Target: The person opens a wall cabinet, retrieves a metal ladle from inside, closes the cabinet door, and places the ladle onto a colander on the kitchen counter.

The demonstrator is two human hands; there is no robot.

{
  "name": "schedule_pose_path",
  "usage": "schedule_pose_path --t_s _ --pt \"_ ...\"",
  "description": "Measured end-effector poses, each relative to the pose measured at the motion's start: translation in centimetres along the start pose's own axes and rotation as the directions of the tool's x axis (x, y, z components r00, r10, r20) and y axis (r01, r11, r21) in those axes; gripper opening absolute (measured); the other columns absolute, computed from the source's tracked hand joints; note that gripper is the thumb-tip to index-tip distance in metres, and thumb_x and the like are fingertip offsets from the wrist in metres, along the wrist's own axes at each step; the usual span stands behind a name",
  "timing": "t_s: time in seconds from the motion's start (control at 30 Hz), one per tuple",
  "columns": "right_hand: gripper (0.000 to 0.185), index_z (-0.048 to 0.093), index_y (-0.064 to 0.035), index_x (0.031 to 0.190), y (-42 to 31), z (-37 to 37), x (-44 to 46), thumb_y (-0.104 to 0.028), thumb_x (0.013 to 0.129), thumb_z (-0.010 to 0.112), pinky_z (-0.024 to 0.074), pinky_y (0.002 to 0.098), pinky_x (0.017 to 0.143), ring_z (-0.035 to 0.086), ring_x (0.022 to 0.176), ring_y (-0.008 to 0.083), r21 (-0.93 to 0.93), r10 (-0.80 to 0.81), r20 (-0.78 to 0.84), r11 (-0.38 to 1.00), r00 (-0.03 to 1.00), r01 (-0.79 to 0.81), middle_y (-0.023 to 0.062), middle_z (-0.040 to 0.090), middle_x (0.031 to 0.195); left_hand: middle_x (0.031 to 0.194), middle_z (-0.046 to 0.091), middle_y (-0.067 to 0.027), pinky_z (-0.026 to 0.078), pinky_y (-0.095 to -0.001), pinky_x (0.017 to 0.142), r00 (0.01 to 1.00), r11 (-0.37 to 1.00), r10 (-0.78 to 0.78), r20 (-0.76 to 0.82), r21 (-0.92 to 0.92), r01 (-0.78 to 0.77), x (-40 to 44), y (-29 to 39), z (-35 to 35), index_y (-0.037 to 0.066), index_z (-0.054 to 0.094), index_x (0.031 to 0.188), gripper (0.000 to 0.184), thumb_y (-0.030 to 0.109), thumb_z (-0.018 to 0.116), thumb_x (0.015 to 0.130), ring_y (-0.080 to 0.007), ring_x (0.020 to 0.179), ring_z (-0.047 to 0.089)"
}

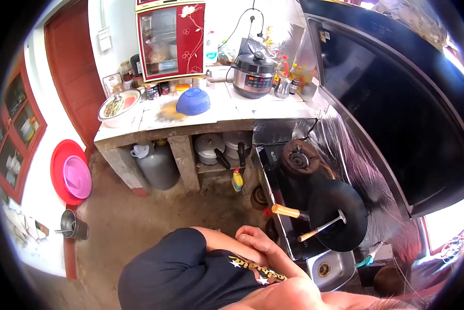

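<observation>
Right hand point(254, 239) bent in over the other forearm point(232, 247), arms folded close to the body. Its grip: fingers curled, no tool visible; exact opening can't be told. Left hand is out of sight, so its grip can't be told either.

Nearest utensil is the ladle point(322, 228), off to the right of the right hand, which looks like the nearer one. Ladle lies across the wok's near-left rim: wooden end toward the person, head out over the wok point(340, 235). Long axis runs low left to upper right. Wok handle point(286, 211) points left. Sink point(322, 279) just beside the stove point(277, 178); bare burner point(300, 157) beyond the wok. Farther: table point(226, 114) with upturned blue bowl point(193, 102) and cooker point(253, 76).
</observation>
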State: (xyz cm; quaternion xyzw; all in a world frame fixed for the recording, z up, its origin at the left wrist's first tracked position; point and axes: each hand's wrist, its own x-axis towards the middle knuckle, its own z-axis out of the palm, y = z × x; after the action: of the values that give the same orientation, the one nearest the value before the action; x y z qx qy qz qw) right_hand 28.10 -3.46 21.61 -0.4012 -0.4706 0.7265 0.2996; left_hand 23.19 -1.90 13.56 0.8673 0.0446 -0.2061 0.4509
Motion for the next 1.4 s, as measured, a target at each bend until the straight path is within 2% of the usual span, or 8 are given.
schedule_pose_path --t_s 0.1,0.17,0.5,0.57,0.87,1.0,1.17,1.4 --pt "0.021 0.055 -0.0053 0.092 1.3 -0.5 0.0 -0.023 0.082 0.061 0.0436 0.0197 0.062 0.051 0.068 0.0065 0.040 0.041 -0.047 0.998 0.998 -0.039 -0.0009 0.057 0.078 0.103 0.056 -0.0119 0.038 -0.0403 0.083 1.000 1.000 -0.011 0.003 -0.008 0.011 -0.1 0.3 0.1 0.006 0.053 0.108 0.037 0.027 0.054 0.078 -0.0248 0.101 0.051" --pt "0.024 0.055 -0.0049 0.093 2.2 -0.3 0.2 -0.025 0.082 0.061 0.0439 0.0202 0.064 0.052 0.067 0.0076 0.188 -0.091 -0.052 0.977 0.994 0.099 -0.0004 0.057 0.077 0.103 0.056 -0.0119 0.038 -0.0403 0.083 1.000 1.000 -0.016 0.009 -0.009 0.016 -0.1 0.6 0.2 0.006 0.053 0.108 0.037 0.027 0.054 0.078 -0.0248 0.101 0.051" --pt "0.037 0.053 -0.0041 0.099 3.9 -1.8 -0.1 -0.034 0.081 0.063 0.0441 0.0222 0.075 0.055 0.082 0.0101 0.268 -0.043 0.070 0.963 0.997 0.023 0.0031 0.059 0.088 0.104 0.056 -0.0118 0.038 -0.0401 0.084 0.999 0.999 -0.035 0.027 -0.009 0.036 -0.3 1.9 0.0 0.006 0.052 0.109 0.038 0.029 0.054 0.079 -0.0245 0.102 0.050" --pt "0.038 0.053 -0.0035 0.101 2.5 -0.2 -0.7 -0.034 0.081 0.062 0.0445 0.0246 0.078 0.057 0.083 0.0124 0.449 -0.104 -0.006 0.888 0.995 0.096 0.0046 0.059 0.090 0.104 0.056 -0.0118 0.038 -0.0400 0.084 0.999 0.999 -0.041 0.026 -0.011 0.042 -0.3 2.1 -0.1 0.006 0.052 0.110 0.038 0.029 0.053 0.079 -0.0245 0.102 0.050" --pt "0.040 0.052 -0.0024 0.105 4.8 -1.6 1.0 -0.033 0.081 0.062 0.0458 0.0255 0.078 0.058 0.083 0.0135 0.474 -0.077 0.099 0.880 0.992 0.021 0.0055 0.059 0.091 0.106 0.055 -0.0117 0.037 -0.0399 0.085 0.997 0.997 -0.072 0.010 -0.016 0.072 -0.9 3.0 -0.6 0.007 0.051 0.111 0.039 0.030 0.053 0.079 -0.0243 0.103 0.049" --pt "0.041 0.052 -0.0026 0.105 3.5 -0.7 0.2 -0.033 0.081 0.063 0.0466 0.0244 0.075 0.058 0.080 0.0129 0.458 -0.089 0.021 0.886 0.996 0.069 0.0053 0.059 0.091 0.106 0.055 -0.0117 0.037 -0.0398 0.085 0.997 0.996 -0.082 0.008 -0.018 0.082 -1.0 3.6 -0.9 0.007 0.051 0.111 0.039 0.030 0.053 0.080 -0.0242 0.103 0.049" --pt "0.037 0.052 -0.0033 0.105 4.1 -1.1 0.5 -0.032 0.082 0.061 0.0464 0.0240 0.075 0.058 0.081 0.0130 0.362 -0.114 0.092 0.929 0.989 0.073 0.0061 0.060 0.092 0.107 0.055 -0.0116 0.037 -0.0397 0.085 0.996 0.996 -0.092 0.013 -0.013 0.092 -1.1 4.3 -1.1 0.007 0.051 0.112 0.040 0.031 0.052 0.080 -0.0241 0.104 0.049" --pt "0.040 0.052 -0.0034 0.107 4.2 -1.1 0.1 -0.033 0.083 0.060 0.0462 0.0259 0.077 0.058 0.083 0.0138 0.462 -0.119 0.053 0.883 0.991 0.081 0.0061 0.060 0.094 0.108 0.055 -0.0115 0.036 -0.0396 0.086 0.994 0.994 -0.109 0.020 -0.012 0.109 -1.2 5.2 -1.4 0.008 0.051 0.112 0.040 0.032 0.052 0.080 -0.0239 0.104 0.048"
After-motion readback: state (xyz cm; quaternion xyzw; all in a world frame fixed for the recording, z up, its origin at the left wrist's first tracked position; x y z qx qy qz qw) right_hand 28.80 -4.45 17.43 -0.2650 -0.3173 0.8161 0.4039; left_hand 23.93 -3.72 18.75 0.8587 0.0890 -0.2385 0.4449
